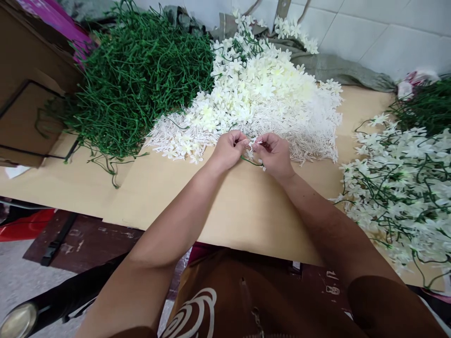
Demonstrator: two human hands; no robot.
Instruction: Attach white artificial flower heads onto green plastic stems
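Observation:
Close together over the table's middle, my left hand point(230, 149) and my right hand point(275, 152) pinch a small white artificial flower point(251, 151) between their fingertips. A thin green stem point(251, 161) hangs below the fingers. Just beyond the hands spreads a heap of loose white flower heads point(260, 89), with many thin white stamen-like pieces point(303, 131) along its near edge. To the left lies a large pile of green plastic stems point(144, 75). What each fingertip grips exactly is partly hidden.
Flowers joined to green stems point(401, 183) are piled at the right, with more green stems point(428, 105) behind. A cardboard box point(31, 94) stands at the left. Grey-green cloth point(345, 72) lies along the tiled wall point(373, 33). The brown tabletop point(169, 192) ends near my body.

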